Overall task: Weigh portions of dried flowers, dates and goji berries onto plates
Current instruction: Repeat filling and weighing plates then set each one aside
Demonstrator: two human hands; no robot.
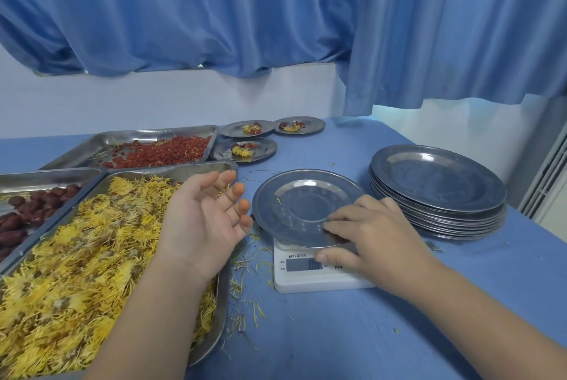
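Flowers (92,241): light, brittle, shedding; pinch loosely from heap. Left hand (202,220) released, empty; right hand (368,235) fingers flat on plate (294,195).

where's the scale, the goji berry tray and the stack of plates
scale (306,283), head view, white front face
goji berry tray (138,134), head view, bare metal floor
stack of plates (437,177), head view, top plate's centre

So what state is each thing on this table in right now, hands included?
Plate on scale: nearly bare, one petal.
Scale: on, digits blurred.
Three far plates: filled with portions.
Plate stack: top plate empty.
Flower tray: heaped.
Goji tray: partly covered.
Date tray: holds dates, partly cropped.
Left hand: open, palm up, over flower tray.
Right hand: open, fingers on plate, thumb on scale.
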